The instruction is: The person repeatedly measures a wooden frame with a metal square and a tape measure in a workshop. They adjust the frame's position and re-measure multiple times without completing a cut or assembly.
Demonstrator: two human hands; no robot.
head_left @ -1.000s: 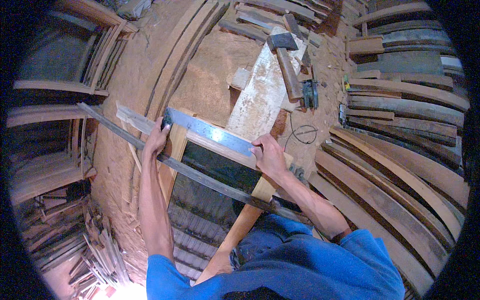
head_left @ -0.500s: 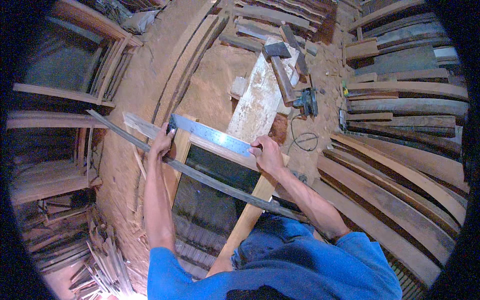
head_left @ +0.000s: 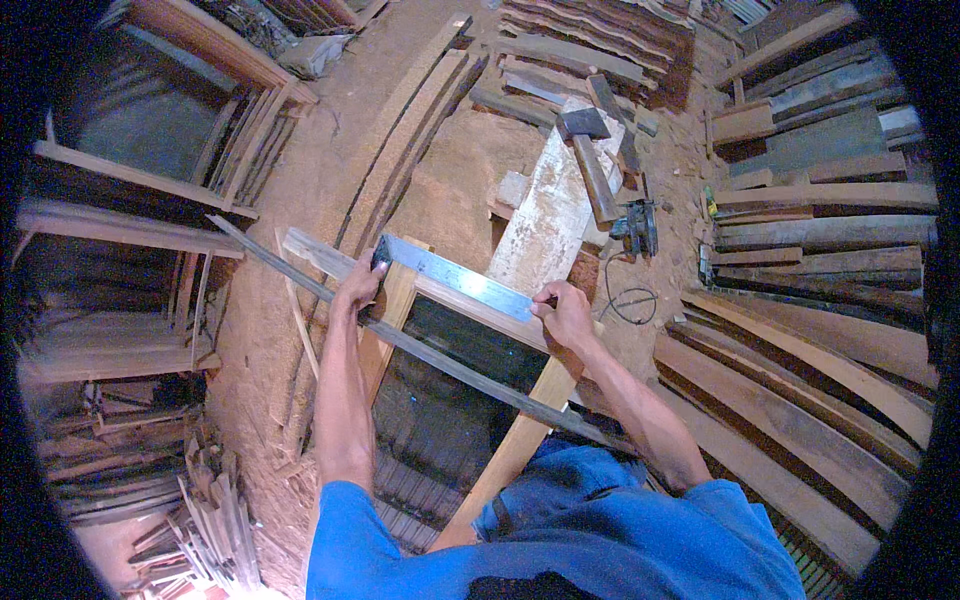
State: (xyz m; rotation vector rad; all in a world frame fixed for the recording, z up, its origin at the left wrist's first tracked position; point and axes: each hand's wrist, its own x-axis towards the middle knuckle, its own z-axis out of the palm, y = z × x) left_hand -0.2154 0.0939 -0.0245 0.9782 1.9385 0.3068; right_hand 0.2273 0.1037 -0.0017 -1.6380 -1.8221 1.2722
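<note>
A metal carpenter's square [head_left: 455, 277] lies flat along the top rail of a light wooden frame [head_left: 520, 440]. My left hand [head_left: 358, 287] presses down on the square's dark corner end at the frame's left corner. My right hand [head_left: 563, 312] rests on the blade's other end with fingers curled, holding something thin that I cannot make out. A long thin grey strip [head_left: 420, 345] runs diagonally under both hands across the frame.
A pale plank [head_left: 545, 215] stretches away beyond the frame with a large hammer [head_left: 590, 160] on it. A power tool [head_left: 636, 228] and its cable lie to the right. Curved boards [head_left: 800, 390] are stacked right, frames and offcuts [head_left: 120, 300] left.
The view has shifted slightly. Both hands stay on the square, and my right hand has slid a little along the blade.
</note>
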